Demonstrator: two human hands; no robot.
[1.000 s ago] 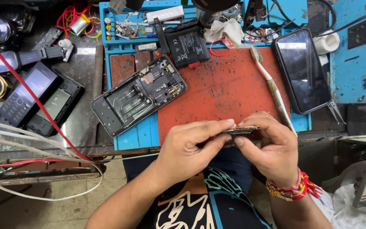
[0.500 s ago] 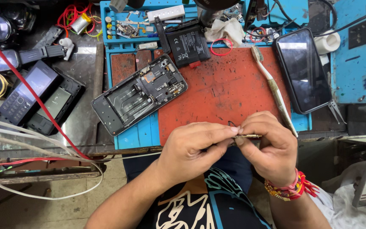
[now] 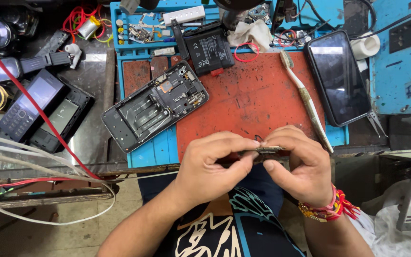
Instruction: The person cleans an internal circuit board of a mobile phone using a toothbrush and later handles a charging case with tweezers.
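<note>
Both hands sit where they were half a second ago, just past the near edge of the red mat (image 3: 262, 95), though the small part (image 3: 266, 150) between them now shows a little more of its length. The left hand (image 3: 215, 166) pinches its near end between thumb and forefinger; the right hand (image 3: 300, 166) closes on the other end from above. It looks like a thin board or flex strip, but the fingers hide too much to be sure. Good handling here means light pressure on the edges only, no bending, and working over the mat rather than over the lap. The opened phone (image 3: 155, 112) lies well apart, up left, with the toothbrush (image 3: 305, 100) just beyond the right hand.
</note>
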